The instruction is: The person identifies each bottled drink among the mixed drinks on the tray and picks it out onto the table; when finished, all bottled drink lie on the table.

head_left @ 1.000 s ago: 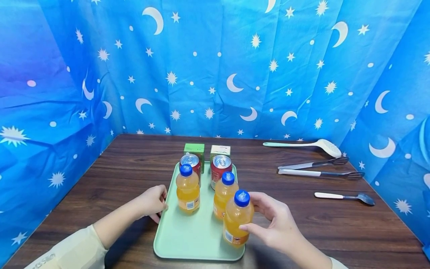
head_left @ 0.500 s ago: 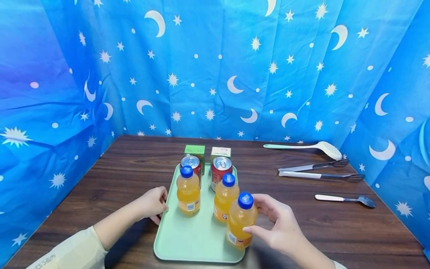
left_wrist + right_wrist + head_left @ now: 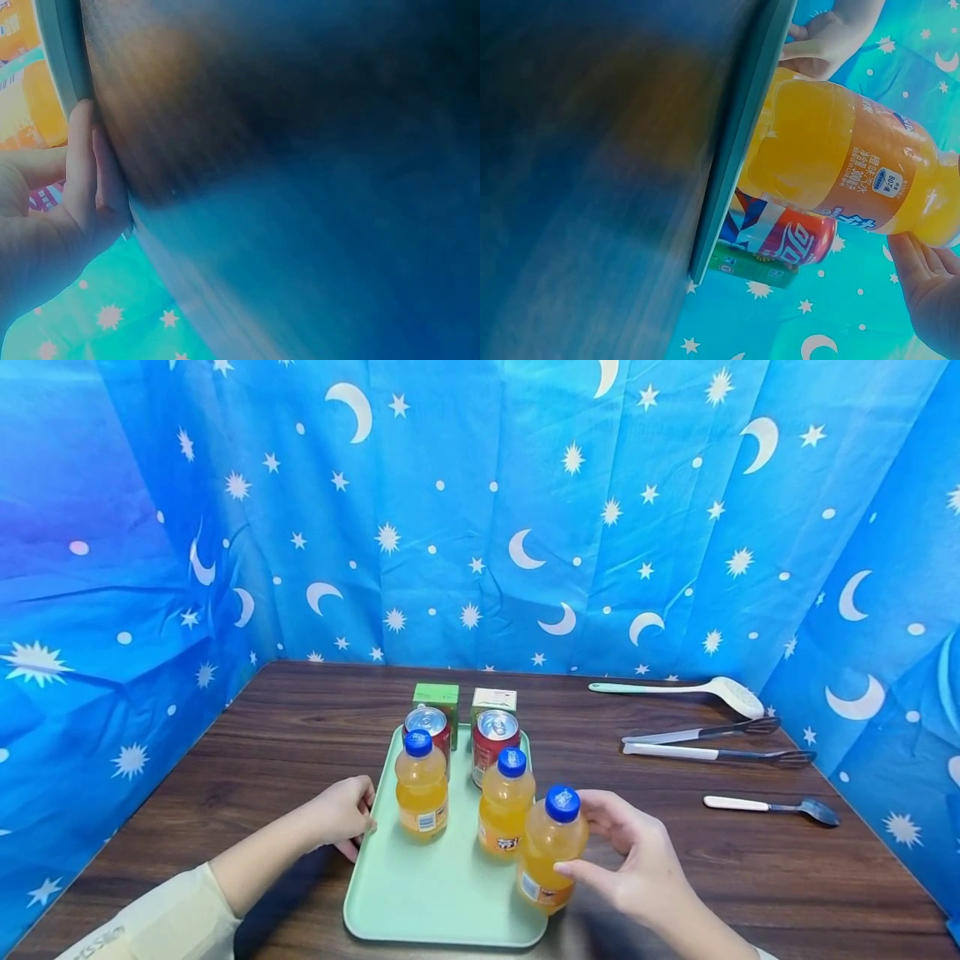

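Note:
My right hand [image 3: 637,860] grips a bottle of orange soda [image 3: 551,852] with a blue cap, thumb in front and fingers behind. The bottle is upright and overlaps the right rim of the green tray [image 3: 442,893]. In the right wrist view, the hand [image 3: 934,289] is at the upper part of the soda bottle [image 3: 810,146]. My left hand [image 3: 341,814] holds the tray's left rim; the left wrist view shows its fingers [image 3: 82,165] against that edge. Two more orange soda bottles [image 3: 422,789] [image 3: 504,806] stand on the tray.
Two red soda cans [image 3: 427,722] [image 3: 495,739] stand on the tray behind the bottles, with two green drink cartons [image 3: 437,695] [image 3: 493,700] at its far end. To the right lie a skimmer [image 3: 731,696], tongs [image 3: 697,739] and a spoon [image 3: 772,804] on the wooden table.
My right hand has carried the soda bottle to the right, from over the tray to across its right rim, away from the neighbouring bottle. My left hand has stayed on the tray.

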The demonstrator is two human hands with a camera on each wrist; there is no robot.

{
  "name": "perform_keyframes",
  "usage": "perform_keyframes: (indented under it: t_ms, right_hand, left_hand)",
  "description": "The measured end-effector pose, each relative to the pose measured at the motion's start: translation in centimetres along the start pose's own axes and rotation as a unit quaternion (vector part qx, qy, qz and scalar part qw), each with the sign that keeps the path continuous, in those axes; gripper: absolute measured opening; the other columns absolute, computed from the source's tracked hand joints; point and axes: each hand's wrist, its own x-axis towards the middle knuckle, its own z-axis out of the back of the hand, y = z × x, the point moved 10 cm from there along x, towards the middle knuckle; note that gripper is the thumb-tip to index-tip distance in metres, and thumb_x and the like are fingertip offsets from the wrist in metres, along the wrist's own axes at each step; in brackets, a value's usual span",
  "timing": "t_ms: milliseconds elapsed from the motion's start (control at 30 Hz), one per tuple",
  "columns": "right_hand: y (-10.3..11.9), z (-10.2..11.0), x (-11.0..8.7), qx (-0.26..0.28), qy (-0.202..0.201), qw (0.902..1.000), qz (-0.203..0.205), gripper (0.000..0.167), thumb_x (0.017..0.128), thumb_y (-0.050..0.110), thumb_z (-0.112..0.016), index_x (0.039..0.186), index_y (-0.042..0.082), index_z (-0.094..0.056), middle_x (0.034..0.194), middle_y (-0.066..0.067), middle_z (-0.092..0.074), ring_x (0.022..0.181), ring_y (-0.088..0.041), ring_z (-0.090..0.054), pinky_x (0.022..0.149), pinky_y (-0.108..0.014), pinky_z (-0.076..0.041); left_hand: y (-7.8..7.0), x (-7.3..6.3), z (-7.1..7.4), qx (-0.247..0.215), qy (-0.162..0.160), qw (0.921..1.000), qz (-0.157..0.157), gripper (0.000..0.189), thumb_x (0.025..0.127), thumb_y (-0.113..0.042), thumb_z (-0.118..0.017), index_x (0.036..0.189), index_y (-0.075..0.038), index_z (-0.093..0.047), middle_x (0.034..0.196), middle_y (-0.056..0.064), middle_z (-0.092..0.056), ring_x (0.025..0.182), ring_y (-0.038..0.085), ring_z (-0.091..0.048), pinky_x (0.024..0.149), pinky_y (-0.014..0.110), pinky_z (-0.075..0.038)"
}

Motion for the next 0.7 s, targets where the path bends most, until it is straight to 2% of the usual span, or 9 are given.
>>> perform_keyframes:
  t_ms: [333, 700]
  right_hand:
    - [0.2, 0.7, 0.0, 0.004, -0.010, 0.9998, 0.015, 0.061, 0.064, -0.014, -0.079, 0.118, -0.003, -0.054, 0.110, -0.009, -0.065, 0.100, -0.017, -0.063, 0.084, -0.027, -0.053]
    - [-0.2, 1.6, -0.4, -0.013, -0.021, 0.9997, 0.000, 0.060, 0.064, -0.013, -0.079, 0.117, -0.001, -0.055, 0.110, -0.007, -0.065, 0.100, -0.016, -0.063, 0.083, -0.027, -0.053]
  left_hand:
    - [0.2, 0.1, 0.0, 0.004, -0.002, 1.0000, 0.001, 0.023, 0.080, 0.015, -0.060, 0.091, 0.002, -0.043, 0.076, 0.016, -0.048, 0.058, 0.025, -0.058, 0.044, 0.036, -0.056]
    - [0.2, 0.3, -0.1, -0.005, 0.005, 1.0000, 0.004, 0.023, 0.081, 0.014, -0.059, 0.092, 0.002, -0.043, 0.077, 0.016, -0.048, 0.058, 0.025, -0.059, 0.045, 0.036, -0.056]
